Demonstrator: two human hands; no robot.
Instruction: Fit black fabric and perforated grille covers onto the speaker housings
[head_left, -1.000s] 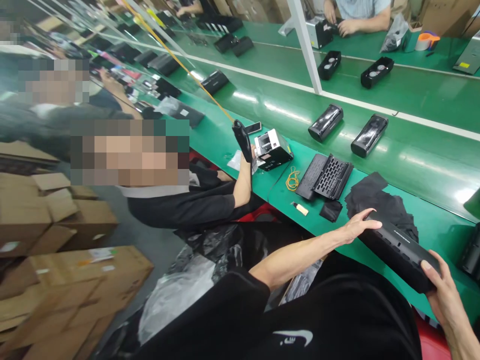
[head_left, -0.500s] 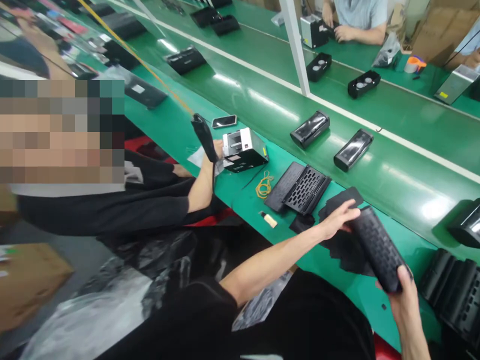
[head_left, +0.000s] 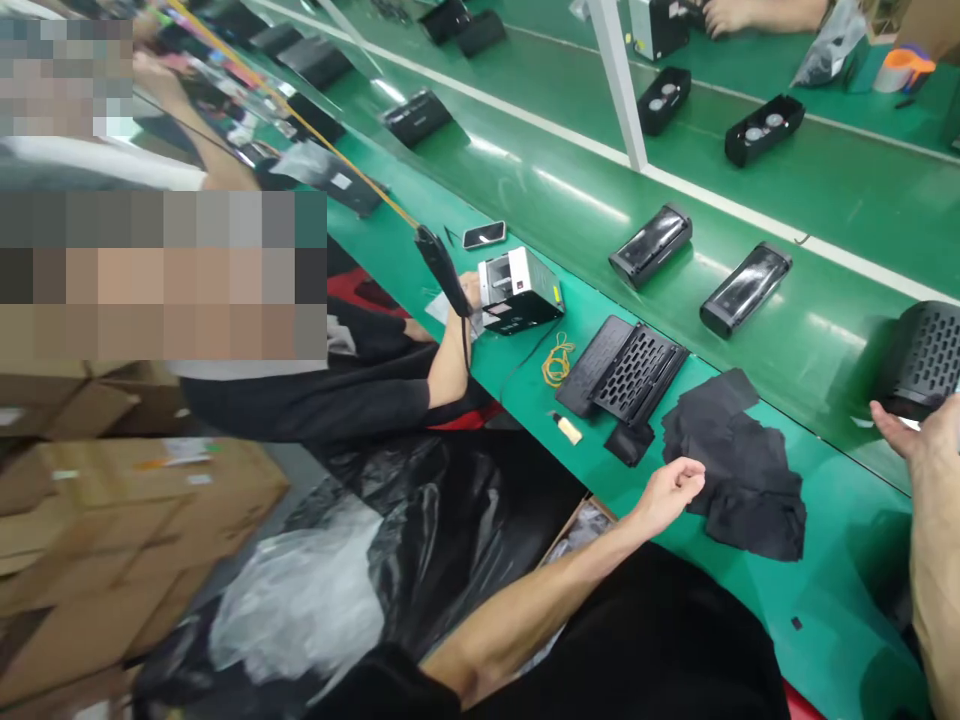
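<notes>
At the right edge, my right hand (head_left: 928,440) grips a black speaker (head_left: 921,360) with a perforated grille, low over the green conveyor. Part of the speaker and some of my fingers are cut off by the frame. My left hand (head_left: 670,493) has its fingers curled in, with nothing visible in them. It hovers at the near edge of a spread pile of thin black sheets (head_left: 742,455). To the left of that pile lie perforated black grille panels (head_left: 637,372), a small black pouch-like piece (head_left: 630,443) and a cutter with a pale handle (head_left: 566,428).
Two glossy black speakers (head_left: 746,288) lie on the conveyor (head_left: 825,350). Yellow rubber bands (head_left: 557,360), a metal-topped box device (head_left: 521,290) and a phone (head_left: 484,235) are farther left. A co-worker's arm (head_left: 450,365) reaches to that device. A white post (head_left: 619,85) rises beyond.
My right hand has carried the speaker right, from above the sheets to the conveyor. The left hand has let go of the speaker and drawn back, its fingers curling.
</notes>
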